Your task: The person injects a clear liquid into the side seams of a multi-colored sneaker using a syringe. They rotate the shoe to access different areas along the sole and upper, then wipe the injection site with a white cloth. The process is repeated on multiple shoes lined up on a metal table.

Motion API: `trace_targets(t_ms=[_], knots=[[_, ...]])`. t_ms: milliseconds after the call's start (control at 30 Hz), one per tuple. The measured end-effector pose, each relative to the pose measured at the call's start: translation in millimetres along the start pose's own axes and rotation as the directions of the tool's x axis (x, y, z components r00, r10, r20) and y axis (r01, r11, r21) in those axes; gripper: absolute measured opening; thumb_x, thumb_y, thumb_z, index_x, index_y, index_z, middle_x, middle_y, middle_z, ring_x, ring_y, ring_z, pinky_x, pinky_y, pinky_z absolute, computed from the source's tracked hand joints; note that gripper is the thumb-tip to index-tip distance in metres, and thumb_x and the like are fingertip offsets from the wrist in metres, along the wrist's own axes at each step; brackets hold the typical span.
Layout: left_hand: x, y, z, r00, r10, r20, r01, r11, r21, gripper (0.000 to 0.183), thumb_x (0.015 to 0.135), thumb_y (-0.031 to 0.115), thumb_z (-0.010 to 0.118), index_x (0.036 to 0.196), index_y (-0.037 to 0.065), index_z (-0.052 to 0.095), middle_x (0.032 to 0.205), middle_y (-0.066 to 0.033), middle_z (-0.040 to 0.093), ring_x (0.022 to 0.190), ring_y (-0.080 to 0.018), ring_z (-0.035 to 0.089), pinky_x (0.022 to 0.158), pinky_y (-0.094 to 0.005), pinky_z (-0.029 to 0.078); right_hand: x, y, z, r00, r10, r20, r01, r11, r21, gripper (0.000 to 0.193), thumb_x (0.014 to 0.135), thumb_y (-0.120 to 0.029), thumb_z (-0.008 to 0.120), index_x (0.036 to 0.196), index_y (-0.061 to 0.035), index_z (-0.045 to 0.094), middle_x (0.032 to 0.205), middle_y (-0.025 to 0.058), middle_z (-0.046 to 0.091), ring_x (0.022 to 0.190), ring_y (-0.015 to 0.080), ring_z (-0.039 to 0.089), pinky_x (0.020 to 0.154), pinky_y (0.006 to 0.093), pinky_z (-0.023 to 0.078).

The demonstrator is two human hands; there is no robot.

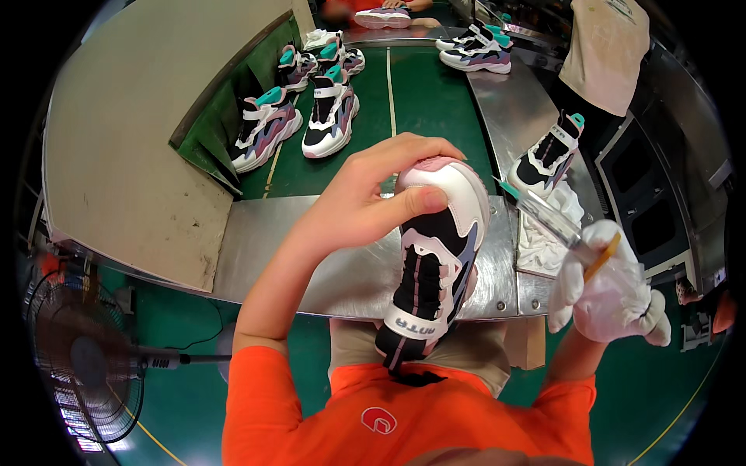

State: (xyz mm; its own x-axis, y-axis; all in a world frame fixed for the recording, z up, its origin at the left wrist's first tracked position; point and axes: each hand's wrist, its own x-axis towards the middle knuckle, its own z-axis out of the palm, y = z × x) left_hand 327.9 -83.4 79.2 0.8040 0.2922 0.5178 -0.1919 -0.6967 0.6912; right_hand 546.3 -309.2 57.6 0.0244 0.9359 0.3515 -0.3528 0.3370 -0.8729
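Over the shiny grey metal table's near edge point(334, 279) is a black, white and pink shoe point(452, 245). The bare left hand point(365, 194) grips its toe. The white-gloved right hand point(610, 295) holds a clear, teal-tipped tube point(550, 219). Steadying the shoe seems the step; next needs careful aim.

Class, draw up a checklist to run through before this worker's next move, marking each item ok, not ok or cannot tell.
1. Left hand gripping the shoe by its toe end: ok.
2. Right hand holding the clear-barrelled tool: ok.
3. Both hands gloved: not ok; only the right wears a white glove.
4. Green tip clear of the held shoe: cannot tell from this single view.
5. White cloth seemingly within reach: ok.
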Motion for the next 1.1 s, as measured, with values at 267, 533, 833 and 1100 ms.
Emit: trace_targets(t_ms=[267,533,833,1100], knots=[[5,-11,-3,1.0,-0.013,0.023,0.013,1.0,-0.01,0.046,0.087,0.039,0.064,0.114,0.0,0.063,0.108,-0.0092,0.063,0.098,-0.0184,0.059,0.086,-0.0305,0.046,38,13,25,0.992,-0.128,-0.025,0.13,0.95,0.284,0.052,0.089,-0.028,0.06,0.117,0.0124,0.044,0.079,0.0285,0.055,0.057,0.0374,0.061,0.043,0.0413,0.053],[8,-16,-2,1.0,0.001,0.019,-0.001,1.0,-0.031,0.046,0.087,0.037,0.065,0.116,0.001,0.063,0.109,-0.0082,0.064,0.099,-0.0174,0.06,0.087,-0.0298,0.046,48,10,12,0.991,-0.089,0.101,0.073,0.985,0.157,0.061,0.084,-0.032,0.067,0.118,0.012,0.043,0.078,0.0266,0.056,0.057,0.0352,0.061,0.044,0.0398,0.053],[-4,-25,-10,0.994,-0.106,-0.003,0.104,0.987,-0.124,0.048,0.087,0.033,0.066,0.121,0.0,0.06,0.114,-0.0085,0.061,0.104,-0.0174,0.058,0.091,-0.0305,0.045,61,14,13,0.999,-0.015,0.04,0.012,0.997,0.08,0.041,0.088,-0.019,0.059,0.112,0.0124,0.048,0.078,0.0245,0.054,0.054,0.0325,0.059,0.041,0.0356,0.049],[-12,-34,-10,0.982,-0.18,-0.059,0.162,0.96,-0.23,0.051,0.088,0.031,0.069,0.124,-0.002,0.057,0.114,-0.0097,0.061,0.104,-0.0179,0.06,0.09,-0.0302,0.048,66,22,17,0.999,-0.009,-0.034,0.014,0.988,0.153,0.051,0.083,-0.025,0.066,0.112,0.012,0.048,0.081,0.02,0.053,0.054,0.0267,0.059,0.042,0.032,0.05]])
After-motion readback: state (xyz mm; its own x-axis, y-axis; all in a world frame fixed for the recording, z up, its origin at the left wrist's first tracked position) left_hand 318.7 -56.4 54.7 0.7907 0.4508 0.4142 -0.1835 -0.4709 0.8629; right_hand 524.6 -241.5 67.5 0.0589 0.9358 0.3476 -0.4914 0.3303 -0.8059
